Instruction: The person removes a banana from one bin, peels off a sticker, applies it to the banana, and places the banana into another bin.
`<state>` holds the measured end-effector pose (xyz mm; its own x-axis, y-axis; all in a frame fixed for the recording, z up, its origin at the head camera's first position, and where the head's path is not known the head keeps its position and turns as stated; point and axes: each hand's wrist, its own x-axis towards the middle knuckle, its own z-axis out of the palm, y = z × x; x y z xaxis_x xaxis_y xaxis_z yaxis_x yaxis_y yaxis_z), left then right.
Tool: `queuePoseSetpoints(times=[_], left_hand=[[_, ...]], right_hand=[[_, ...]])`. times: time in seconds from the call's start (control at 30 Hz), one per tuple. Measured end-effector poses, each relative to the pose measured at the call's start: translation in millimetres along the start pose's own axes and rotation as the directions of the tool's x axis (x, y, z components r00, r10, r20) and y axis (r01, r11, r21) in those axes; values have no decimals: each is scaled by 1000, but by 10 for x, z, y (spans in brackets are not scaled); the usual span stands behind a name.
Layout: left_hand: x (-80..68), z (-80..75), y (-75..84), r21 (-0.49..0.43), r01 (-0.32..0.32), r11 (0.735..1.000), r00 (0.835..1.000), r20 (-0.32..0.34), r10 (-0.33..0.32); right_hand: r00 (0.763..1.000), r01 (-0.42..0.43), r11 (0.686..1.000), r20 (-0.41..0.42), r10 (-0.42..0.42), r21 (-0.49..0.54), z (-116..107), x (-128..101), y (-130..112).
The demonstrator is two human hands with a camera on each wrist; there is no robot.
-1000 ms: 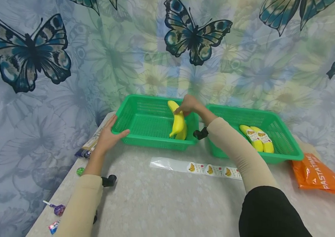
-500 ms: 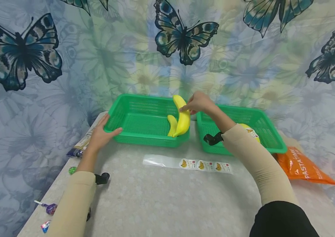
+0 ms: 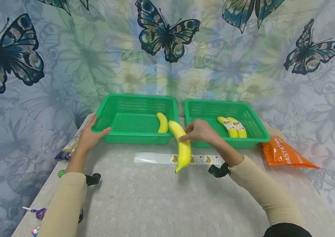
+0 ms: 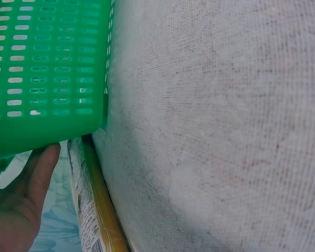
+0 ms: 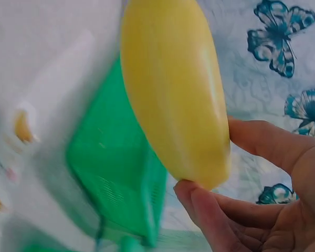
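My right hand [image 3: 201, 133] pinches a yellow banana [image 3: 184, 153] between thumb and fingers. It hangs upright over the table, in front of the gap between two green baskets, and bears no label on the side that shows. The right wrist view shows fingertips on both sides of the banana [image 5: 173, 94]. At the left end of the left green basket [image 3: 135, 138], my left hand [image 3: 89, 136] rests with fingers and thumb extended against its wall. Another banana [image 3: 163, 123] lies inside that basket. Two bananas with stickers [image 3: 232, 127] lie in the right green basket [image 3: 244, 142].
A strip of banana stickers [image 3: 152, 158] lies before the baskets, partly behind the held banana. An orange pasta bag [image 3: 286, 153] sits at the right. Along the left edge lie a dark packet [image 3: 66, 151], a green candy [image 3: 61, 173] and a purple lollipop [image 3: 40, 214].
My right hand has lifted one banana out of the left basket and brought it toward me over the table. The left hand stays at the basket's end. The head view has shifted to the right.
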<state>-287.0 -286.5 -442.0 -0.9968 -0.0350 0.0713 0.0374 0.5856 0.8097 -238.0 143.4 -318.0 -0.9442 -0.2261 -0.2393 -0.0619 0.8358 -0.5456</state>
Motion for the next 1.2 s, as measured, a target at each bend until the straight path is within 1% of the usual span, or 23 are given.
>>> queuePoseSetpoints(times=[0.2,0.33,0.43,0.53,0.7,0.87,1.03,1.2], left_hand=[[-11,11,22,3,-2,1000,1000,2,2],[1,6,25,-1,1,1000,1000,4,-1],[4,8,26,-3,6,1000,1000,7,-6],[5,11,19,0,9,1000,1000,5,-9],[1,15,13,5,8,1000,1000,4,-8],[5,25,18,10,10,1000,1000,1,-10],[3,40,31,13,10,1000,1000,-8,-10],[-2,32,27,-7,14,1000,1000,-13,-14]], right_hand=[[1000,-12,1000,0,12,26,398,-202,278],[1000,-25,997,-10,26,67,621,-268,434],[999,-22,992,-23,25,125,768,-314,541],[999,-37,984,-31,43,172,905,-361,634],[997,-71,978,-18,76,196,1101,-423,760],[998,-70,980,11,69,185,1182,-445,819],[997,-71,984,26,67,166,1170,-460,820],[996,-83,983,42,77,166,1152,-451,821]])
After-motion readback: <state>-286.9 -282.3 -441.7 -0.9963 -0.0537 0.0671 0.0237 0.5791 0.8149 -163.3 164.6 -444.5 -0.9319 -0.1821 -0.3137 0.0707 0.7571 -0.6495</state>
